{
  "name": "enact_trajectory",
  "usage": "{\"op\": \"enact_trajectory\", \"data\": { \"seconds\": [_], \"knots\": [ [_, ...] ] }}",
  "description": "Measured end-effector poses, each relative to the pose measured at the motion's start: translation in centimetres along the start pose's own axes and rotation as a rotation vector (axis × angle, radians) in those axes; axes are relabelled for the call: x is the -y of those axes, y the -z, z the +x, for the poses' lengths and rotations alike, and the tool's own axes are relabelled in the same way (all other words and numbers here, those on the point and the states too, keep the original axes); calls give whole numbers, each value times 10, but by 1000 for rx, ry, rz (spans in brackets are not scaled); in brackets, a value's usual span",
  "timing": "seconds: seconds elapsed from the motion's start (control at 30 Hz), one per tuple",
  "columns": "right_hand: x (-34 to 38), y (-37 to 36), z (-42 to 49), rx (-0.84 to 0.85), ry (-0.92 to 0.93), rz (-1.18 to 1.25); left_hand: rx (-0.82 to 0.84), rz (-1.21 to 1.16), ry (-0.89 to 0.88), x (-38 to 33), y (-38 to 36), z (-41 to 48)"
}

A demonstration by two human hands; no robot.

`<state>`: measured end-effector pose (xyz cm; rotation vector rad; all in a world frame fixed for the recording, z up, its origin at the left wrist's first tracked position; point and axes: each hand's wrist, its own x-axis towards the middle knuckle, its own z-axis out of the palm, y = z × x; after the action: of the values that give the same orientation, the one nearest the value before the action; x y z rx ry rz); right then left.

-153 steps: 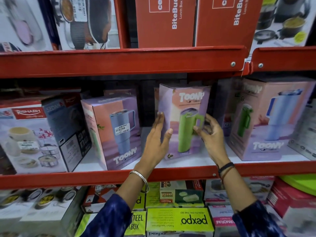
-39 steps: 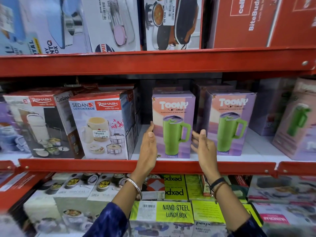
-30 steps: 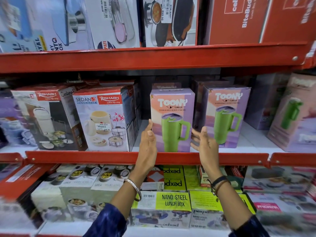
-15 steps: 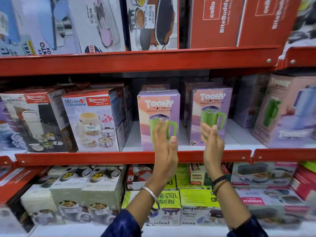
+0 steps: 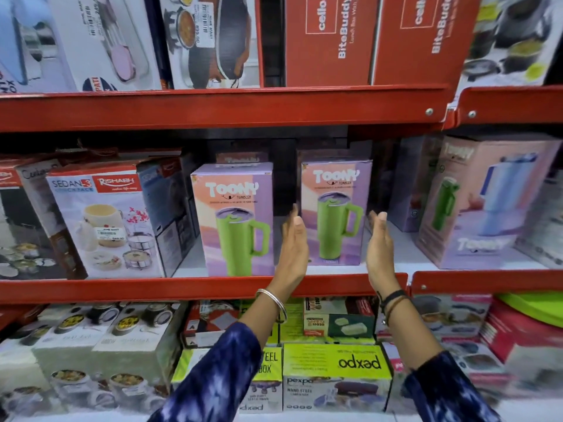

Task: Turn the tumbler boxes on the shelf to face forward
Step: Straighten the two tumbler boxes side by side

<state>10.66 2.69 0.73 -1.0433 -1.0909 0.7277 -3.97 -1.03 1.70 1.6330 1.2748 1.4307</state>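
Two purple-and-peach Toony tumbler boxes with a green tumbler pictured stand upright on the red middle shelf (image 5: 195, 287), fronts facing out: the left box (image 5: 234, 217) and the right box (image 5: 336, 211). My left hand (image 5: 292, 248) is raised flat at the right box's left edge. My right hand (image 5: 379, 248) is raised flat at its right edge. Both hands are empty with palms facing each other, and I cannot tell whether they touch the box. Further right, a larger Toony box (image 5: 484, 202) stands turned at an angle.
Rishabh lunch box cartons (image 5: 103, 220) stand left of the tumbler boxes. Red Cello BiteBuddy boxes (image 5: 329, 41) fill the shelf above. Green Pexpo lunch box cartons (image 5: 335, 376) and steel container sets (image 5: 91, 345) crowd the shelf below.
My hands have left the left tumbler box, which now faces forward, and moved right to flank the second tumbler box. The view has shifted right with them.
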Motion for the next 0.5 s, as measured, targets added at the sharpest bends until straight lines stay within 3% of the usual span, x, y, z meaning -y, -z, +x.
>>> {"op": "enact_trajectory", "data": {
  "seconds": [0.27,0.5],
  "knots": [
    [-5,18,2,86,-67,85,-66,2,-28,5,-13,-2],
    [1,23,-10,63,-47,84,-45,-31,-34,5,-5,-14]
  ]
}}
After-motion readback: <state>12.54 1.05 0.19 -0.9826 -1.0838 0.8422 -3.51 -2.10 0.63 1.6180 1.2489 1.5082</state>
